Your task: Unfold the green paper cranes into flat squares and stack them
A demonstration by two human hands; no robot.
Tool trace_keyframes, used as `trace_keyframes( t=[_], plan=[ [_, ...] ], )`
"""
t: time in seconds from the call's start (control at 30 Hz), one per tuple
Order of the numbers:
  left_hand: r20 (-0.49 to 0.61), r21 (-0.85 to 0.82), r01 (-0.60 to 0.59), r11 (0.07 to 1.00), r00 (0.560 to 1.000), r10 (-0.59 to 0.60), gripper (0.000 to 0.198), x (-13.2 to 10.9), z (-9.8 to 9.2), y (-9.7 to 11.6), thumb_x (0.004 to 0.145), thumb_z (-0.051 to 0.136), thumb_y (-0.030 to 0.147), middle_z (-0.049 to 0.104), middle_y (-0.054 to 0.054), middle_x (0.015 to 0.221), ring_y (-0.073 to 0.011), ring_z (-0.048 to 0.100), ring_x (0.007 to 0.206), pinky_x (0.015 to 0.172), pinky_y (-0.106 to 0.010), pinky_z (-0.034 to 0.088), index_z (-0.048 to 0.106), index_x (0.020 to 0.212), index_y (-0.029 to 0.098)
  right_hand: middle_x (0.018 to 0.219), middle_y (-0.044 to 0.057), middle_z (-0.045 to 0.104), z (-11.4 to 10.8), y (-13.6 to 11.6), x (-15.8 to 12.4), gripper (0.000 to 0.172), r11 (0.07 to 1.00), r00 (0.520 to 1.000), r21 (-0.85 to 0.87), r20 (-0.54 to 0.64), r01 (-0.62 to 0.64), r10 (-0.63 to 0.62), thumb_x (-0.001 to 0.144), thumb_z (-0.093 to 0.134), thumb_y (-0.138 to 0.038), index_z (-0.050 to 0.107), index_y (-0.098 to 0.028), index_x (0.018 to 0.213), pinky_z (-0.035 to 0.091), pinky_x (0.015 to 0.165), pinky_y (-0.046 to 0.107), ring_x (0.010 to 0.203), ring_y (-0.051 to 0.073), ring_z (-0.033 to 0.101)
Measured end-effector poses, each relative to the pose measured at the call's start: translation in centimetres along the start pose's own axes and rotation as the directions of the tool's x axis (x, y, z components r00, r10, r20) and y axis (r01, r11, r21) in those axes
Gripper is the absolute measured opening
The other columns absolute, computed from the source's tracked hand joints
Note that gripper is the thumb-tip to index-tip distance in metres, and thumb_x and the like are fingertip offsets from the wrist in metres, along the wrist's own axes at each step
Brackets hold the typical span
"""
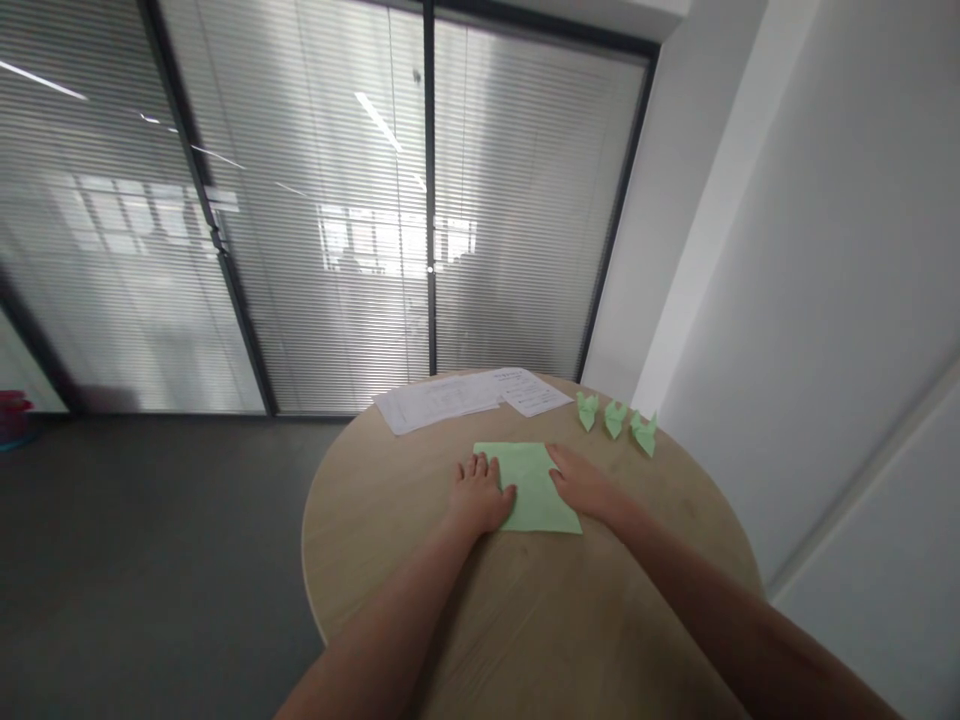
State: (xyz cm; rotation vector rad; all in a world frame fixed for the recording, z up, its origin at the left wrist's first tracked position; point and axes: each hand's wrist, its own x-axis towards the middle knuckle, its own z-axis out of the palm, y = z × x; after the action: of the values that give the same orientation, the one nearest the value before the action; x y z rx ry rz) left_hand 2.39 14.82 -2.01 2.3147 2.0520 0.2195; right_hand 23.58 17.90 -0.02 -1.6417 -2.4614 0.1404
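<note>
Far L, at frame edge: red item w/ some blue at its base point(13, 415), partly cut off, on grey floor point(187, 540); too small to ID. Behind, glass partition point(352, 250) w/ dark frames, horiz. blinds & bright window reflections. Next, round light-wood desk point(375, 510). At its far side, white printed papers point(442, 398), overlapping; text too small to read.

Nearer: L hand point(480, 495), palm down, fingers slightly spread, laid wide at the L edge of green sheet point(532, 485); thumb rests on the sheet. Sheet's flat on desk, approx. mid-desk, btwn both hands, just nearer than the papers. R hand point(583, 484) at sheet's R edge, index & thumb tips on it, small gap btwn them; can't tell if it's pinching or only pressing.

Beyond R hand, near desk's far R rim: 3 folded green paper pcs point(615, 418), in a row, apart, pointy tips. Far R: plain white wall point(832, 300).
</note>
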Motion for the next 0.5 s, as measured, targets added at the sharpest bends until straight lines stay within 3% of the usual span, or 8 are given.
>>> trace_keyframes(
  t=[0.1, 0.2, 0.3, 0.5],
  plan=[
    [-0.008, 0.020, -0.002, 1.000, 1.000, 0.002, 0.074, 0.0, 0.1, 0.0, 0.101, 0.028, 0.052, 0.028, -0.020, 0.166, -0.0348, 0.024, 0.156, 0.125, -0.058, 0.018, 0.035, 0.159, 0.009, 0.163, 0.013, 0.036, 2.3, -3.1, 1.7, 0.062, 1.000, 1.000, 0.026, -0.009, 0.004, -0.003, 0.100, 0.030, -0.024, 0.038, -0.007, 0.159, 0.024, 0.126, 0.035, 0.152, 0.021, 0.035],
    [-0.012, 0.033, 0.010, 0.999, 1.000, -0.010, 0.070, 0.1, 0.2, 0.0, 0.101, 0.027, 0.048, 0.029, -0.019, 0.166, -0.0334, 0.026, 0.156, 0.125, -0.056, 0.019, 0.037, 0.159, 0.010, 0.164, 0.015, 0.035, 4.3, -4.3, 2.2, 0.061, 0.999, 0.999, 0.015, -0.014, -0.034, 0.034, 0.103, 0.029, -0.030, 0.038, -0.008, 0.159, 0.023, 0.126, 0.049, 0.152, 0.029, 0.032],
    [-0.014, 0.022, 0.022, 1.000, 1.000, -0.022, 0.070, 0.3, 0.3, 0.0, 0.100, 0.028, 0.047, 0.030, -0.018, 0.166, -0.0332, 0.026, 0.155, 0.125, -0.058, 0.019, 0.037, 0.159, 0.011, 0.166, 0.014, 0.028, 5.1, -3.9, 2.3, 0.065, 0.998, 0.998, -0.013, 0.008, -0.068, 0.068, 0.105, 0.029, -0.044, 0.034, -0.011, 0.161, 0.018, 0.125, 0.057, 0.155, 0.032, 0.025],
    [-0.038, 0.034, 0.100, 0.994, 0.994, -0.099, 0.074, 0.4, -0.1, -1.0, 0.099, 0.029, 0.052, 0.030, -0.022, 0.165, -0.0369, 0.025, 0.155, 0.123, -0.062, 0.019, 0.037, 0.159, 0.009, 0.168, 0.013, 0.024, 4.9, -2.4, 2.1, 0.073, 0.991, 0.992, -0.045, 0.025, -0.126, 0.127, 0.105, 0.025, -0.056, 0.029, -0.013, 0.163, 0.016, 0.125, 0.056, 0.156, 0.032, 0.022]
  ],
)
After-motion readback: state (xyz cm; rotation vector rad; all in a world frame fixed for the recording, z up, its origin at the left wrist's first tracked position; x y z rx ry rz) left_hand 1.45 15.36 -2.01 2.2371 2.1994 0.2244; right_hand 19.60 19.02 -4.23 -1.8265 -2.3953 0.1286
